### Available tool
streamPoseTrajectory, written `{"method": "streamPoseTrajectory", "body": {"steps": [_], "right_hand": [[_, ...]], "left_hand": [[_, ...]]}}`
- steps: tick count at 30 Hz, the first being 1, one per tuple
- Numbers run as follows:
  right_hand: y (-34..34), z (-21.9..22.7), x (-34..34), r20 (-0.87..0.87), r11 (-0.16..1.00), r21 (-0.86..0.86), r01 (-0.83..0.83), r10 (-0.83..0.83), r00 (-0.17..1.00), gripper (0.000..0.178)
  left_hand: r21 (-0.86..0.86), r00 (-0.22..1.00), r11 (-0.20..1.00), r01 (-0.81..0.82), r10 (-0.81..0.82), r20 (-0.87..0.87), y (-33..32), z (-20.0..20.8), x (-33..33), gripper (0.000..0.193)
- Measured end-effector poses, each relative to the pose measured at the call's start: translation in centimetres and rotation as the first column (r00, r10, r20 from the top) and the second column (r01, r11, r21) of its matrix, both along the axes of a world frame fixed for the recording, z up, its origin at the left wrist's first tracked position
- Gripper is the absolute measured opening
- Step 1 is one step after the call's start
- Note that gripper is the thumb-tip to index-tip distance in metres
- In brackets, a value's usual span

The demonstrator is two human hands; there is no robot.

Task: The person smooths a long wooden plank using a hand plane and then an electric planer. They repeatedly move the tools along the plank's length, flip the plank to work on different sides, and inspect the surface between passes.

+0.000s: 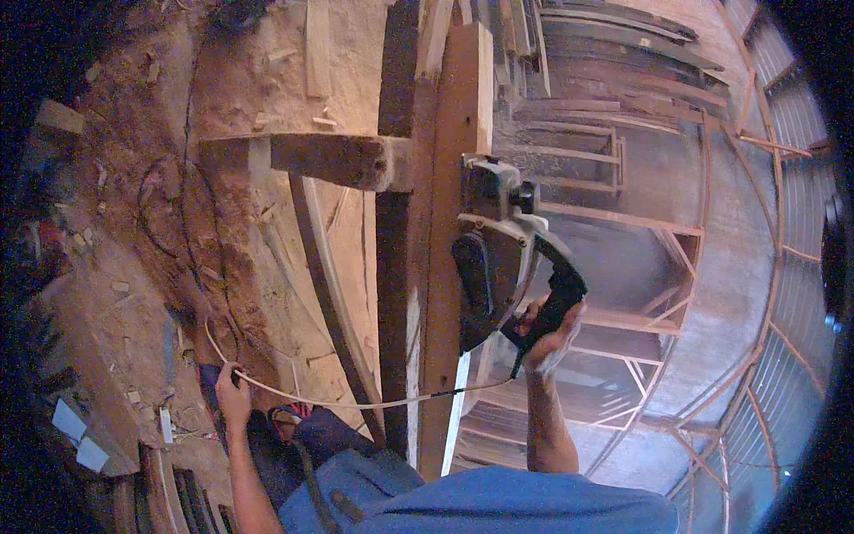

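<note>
My right hand [556,340] is wrapped round the black rear handle of an electric planer [500,249]. The planer rests against a long brown timber [439,320] that runs from near my body to the far side. Its pale power cord [356,406] leaves the handle end and crosses the timber to the left. On that side my left hand [233,388] is closed on the cord, well apart from the planer. Fine dust or shavings blur the air beyond the tool's far end.
A dark wooden crosspiece [342,162] meets the timber from the left. Shavings and offcuts cover the ground, where a dark cable [189,178] lies in loops. Wooden frames [623,329] and stacked boards [623,40] stand on the right. A curved plank [331,294] lies left of the timber.
</note>
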State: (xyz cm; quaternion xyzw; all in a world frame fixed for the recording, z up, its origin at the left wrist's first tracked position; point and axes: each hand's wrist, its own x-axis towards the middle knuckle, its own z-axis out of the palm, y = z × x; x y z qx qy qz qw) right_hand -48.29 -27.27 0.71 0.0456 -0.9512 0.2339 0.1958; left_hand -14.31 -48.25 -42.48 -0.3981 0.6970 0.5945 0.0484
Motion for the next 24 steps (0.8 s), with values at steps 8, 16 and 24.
{"method": "streamPoseTrajectory", "body": {"steps": [8, 16, 24], "right_hand": [[-5.8, 1.5, -3.8, 0.135, 0.932, -0.363, -0.009, 0.062, 0.989, 0.069], [-11.0, 2.8, -13.4, 0.102, 0.91, -0.407, -0.075, 0.127, 0.987, 0.058], [-20.0, 3.2, -31.4, -0.131, 0.897, -0.009, -0.443, 0.438, 0.889, 0.063]], "left_hand": [[-0.011, 0.999, 0.999, 0.05, -0.05, -0.003, 1.3, -0.3, -0.3, 0.033], [0.137, 0.996, 0.987, 0.089, -0.088, -0.014, 0.0, 0.7, -2.3, 0.035], [0.165, 0.985, 0.982, 0.088, -0.061, -0.163, -2.4, 4.3, -7.3, 0.031]]}}
